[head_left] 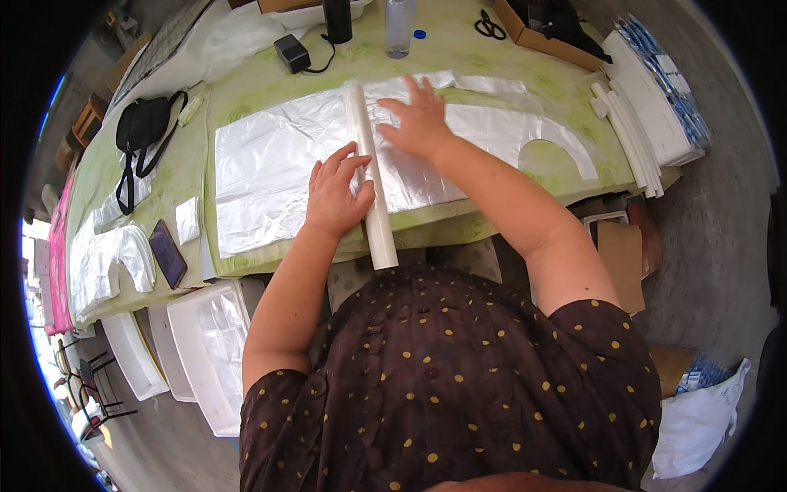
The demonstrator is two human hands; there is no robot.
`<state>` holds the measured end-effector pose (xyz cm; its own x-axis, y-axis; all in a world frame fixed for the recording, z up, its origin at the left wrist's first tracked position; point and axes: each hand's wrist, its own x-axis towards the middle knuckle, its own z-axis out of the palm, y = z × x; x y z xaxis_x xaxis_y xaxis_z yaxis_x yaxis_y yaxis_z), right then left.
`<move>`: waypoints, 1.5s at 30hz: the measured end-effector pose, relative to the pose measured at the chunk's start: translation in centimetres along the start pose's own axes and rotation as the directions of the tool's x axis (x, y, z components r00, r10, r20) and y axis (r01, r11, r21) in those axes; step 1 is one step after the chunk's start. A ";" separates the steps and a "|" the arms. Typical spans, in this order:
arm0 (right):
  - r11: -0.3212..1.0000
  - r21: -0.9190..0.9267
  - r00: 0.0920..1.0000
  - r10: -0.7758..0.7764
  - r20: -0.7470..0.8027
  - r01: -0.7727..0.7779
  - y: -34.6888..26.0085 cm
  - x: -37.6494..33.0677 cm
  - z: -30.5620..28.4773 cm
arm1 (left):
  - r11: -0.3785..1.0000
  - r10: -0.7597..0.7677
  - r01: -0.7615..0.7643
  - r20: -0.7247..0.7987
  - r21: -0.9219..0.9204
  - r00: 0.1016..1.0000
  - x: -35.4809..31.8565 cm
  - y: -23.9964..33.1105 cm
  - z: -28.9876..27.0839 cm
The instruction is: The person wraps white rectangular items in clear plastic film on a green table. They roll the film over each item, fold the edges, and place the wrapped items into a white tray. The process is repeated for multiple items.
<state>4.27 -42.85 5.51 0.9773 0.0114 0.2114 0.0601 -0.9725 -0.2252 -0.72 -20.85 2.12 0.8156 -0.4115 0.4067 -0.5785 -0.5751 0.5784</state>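
A long white tube (377, 217) lies across a shiny translucent plastic sheet (266, 176), its near end sticking out past the table edge. The sheet looks like a flat plastic apron, with a curved cut-out at its right end. My left hand (334, 195) is at the left side of the tube, fingers apart and bent, the fingertips and thumb touching or nearly touching it. To the right of the tube's far half, my right hand (418, 121) is open over the sheet with fingers spread. Whether its palm presses on the plastic, I cannot tell.
The green patterned table holds a black bag (143, 123), a phone (168, 254), a power adapter (292, 54), a bottle (398, 29) and scissors (489, 26). More white tubes (631, 139) lie at the right edge. White bins (205, 361) stand below left.
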 end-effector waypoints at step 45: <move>0.595 0.614 0.852 -0.416 -0.317 0.519 -0.6 -19.5 -3.4 | 0.983 0.113 -0.130 0.131 0.128 0.985 -1.0 -2.2 -6.4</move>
<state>-15.56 -43.25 4.78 0.7438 0.3404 0.5753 0.6672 -0.4293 -0.6087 -0.24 -14.63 4.90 0.7371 -0.5632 0.3734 -0.6756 -0.6025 0.4249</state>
